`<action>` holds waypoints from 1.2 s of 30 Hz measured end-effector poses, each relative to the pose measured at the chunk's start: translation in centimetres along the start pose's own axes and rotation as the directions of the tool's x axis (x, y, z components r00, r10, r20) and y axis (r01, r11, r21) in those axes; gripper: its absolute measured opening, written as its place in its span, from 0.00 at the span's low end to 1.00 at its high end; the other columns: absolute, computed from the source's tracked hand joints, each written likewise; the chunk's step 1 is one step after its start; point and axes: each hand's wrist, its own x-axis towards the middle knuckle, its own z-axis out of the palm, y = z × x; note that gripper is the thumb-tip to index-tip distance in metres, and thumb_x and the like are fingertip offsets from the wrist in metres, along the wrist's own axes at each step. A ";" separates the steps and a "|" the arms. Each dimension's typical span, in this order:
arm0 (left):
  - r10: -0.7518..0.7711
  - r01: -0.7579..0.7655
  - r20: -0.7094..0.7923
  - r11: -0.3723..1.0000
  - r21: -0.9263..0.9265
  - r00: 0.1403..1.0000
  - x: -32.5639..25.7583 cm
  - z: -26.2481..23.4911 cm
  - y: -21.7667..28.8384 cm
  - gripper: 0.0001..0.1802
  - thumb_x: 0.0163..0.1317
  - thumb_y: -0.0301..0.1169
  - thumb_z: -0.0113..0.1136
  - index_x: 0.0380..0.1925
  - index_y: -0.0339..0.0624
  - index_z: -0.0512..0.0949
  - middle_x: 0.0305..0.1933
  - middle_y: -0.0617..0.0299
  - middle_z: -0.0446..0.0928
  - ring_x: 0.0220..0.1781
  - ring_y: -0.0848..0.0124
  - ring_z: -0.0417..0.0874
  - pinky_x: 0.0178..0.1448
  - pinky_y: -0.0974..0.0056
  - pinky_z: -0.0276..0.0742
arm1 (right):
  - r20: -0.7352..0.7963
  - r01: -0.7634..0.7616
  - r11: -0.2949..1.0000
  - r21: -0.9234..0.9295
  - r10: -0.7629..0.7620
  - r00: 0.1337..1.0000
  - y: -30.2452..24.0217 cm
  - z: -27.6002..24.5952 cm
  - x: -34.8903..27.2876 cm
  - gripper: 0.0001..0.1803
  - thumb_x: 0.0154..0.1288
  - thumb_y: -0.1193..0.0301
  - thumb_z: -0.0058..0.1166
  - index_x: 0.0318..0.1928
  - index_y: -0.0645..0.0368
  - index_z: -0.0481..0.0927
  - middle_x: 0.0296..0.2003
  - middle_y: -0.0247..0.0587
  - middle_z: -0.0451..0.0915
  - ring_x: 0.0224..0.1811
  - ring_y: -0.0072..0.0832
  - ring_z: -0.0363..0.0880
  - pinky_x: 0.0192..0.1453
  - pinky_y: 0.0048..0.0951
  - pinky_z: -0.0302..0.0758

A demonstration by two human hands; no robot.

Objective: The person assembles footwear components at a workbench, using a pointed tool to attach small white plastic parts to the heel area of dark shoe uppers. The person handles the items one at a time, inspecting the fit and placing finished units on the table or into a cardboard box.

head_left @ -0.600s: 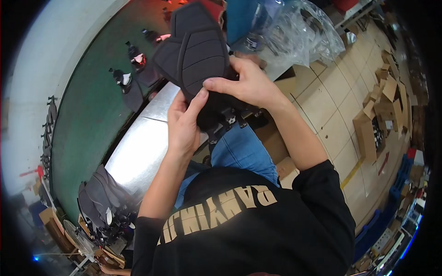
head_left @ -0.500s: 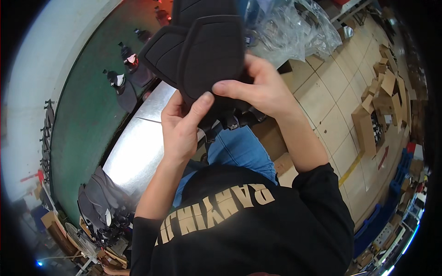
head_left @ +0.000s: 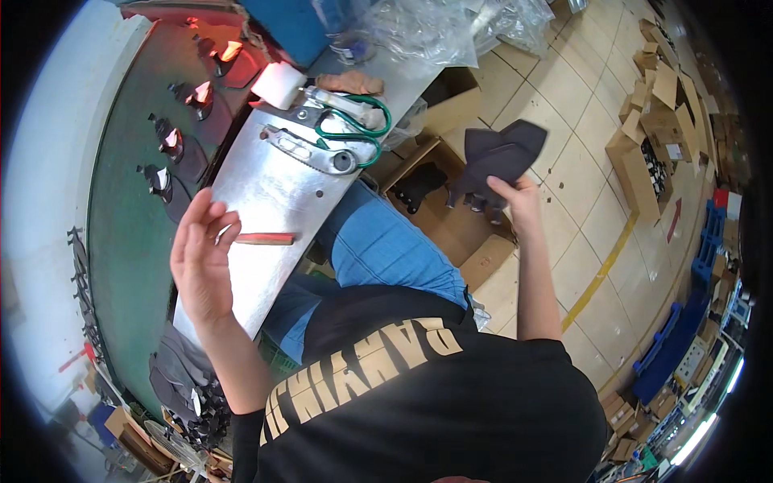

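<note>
Dark padded pieces shifted from upper centre to upper right of centre, grasped by right hand. Left hand released, loosely curled, left of centre.

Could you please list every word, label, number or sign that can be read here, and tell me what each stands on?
Large tan lettering across the person's black shirt: legible, but not copied here.
White label among the open cartons at right: too small to read.
Red arrow-like mark on the tiled floor: no words readable on it.
Black padded pieces in the right hand: no lettering visible.
</note>
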 end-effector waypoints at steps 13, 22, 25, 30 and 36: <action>-0.119 0.135 -0.264 0.990 0.045 0.957 -3.5 -5.6 -0.8 0.24 0.71 0.34 0.51 0.60 0.28 0.67 0.49 0.54 0.77 0.48 0.68 0.81 0.55 0.66 0.79 | -0.494 -0.479 0.832 -0.279 0.303 0.815 23.9 -6.6 1.5 0.43 0.49 0.61 0.72 0.61 0.71 0.67 0.51 0.54 0.78 0.51 0.40 0.78 0.59 0.33 0.71; -0.074 0.155 -0.387 0.971 0.183 0.919 -4.6 -7.1 -1.6 0.21 0.71 0.33 0.52 0.57 0.29 0.71 0.46 0.57 0.78 0.44 0.71 0.81 0.52 0.65 0.78 | -0.507 -0.145 0.921 -0.362 -0.065 0.859 12.6 -7.1 9.0 0.27 0.60 0.65 0.62 0.58 0.64 0.74 0.45 0.46 0.81 0.46 0.28 0.79 0.52 0.28 0.73; -0.075 0.218 -0.497 0.947 0.237 0.865 -4.9 -6.3 -1.4 0.21 0.68 0.33 0.54 0.55 0.28 0.73 0.44 0.57 0.77 0.42 0.71 0.79 0.49 0.66 0.77 | -0.399 0.180 0.935 -0.304 -0.297 0.867 3.2 -5.5 13.1 0.18 0.64 0.70 0.57 0.53 0.64 0.78 0.40 0.39 0.83 0.42 0.24 0.79 0.49 0.26 0.74; -0.022 0.150 -0.560 0.972 0.182 0.828 -5.7 -7.9 -3.0 0.20 0.62 0.32 0.60 0.50 0.30 0.77 0.42 0.57 0.77 0.37 0.73 0.78 0.41 0.70 0.74 | -0.161 0.595 0.763 -0.254 -0.640 0.752 -15.9 2.7 16.8 0.12 0.67 0.72 0.53 0.47 0.63 0.82 0.37 0.35 0.82 0.38 0.17 0.78 0.40 0.20 0.75; 0.171 0.005 -0.709 0.971 0.239 0.685 -6.9 -11.6 -5.9 0.14 0.65 0.37 0.60 0.47 0.41 0.81 0.35 0.66 0.78 0.29 0.80 0.75 0.31 0.76 0.69 | -0.211 0.598 0.736 -0.317 -0.670 0.712 -25.3 5.3 27.1 0.17 0.65 0.72 0.54 0.54 0.62 0.78 0.33 0.39 0.82 0.25 0.19 0.78 0.25 0.24 0.74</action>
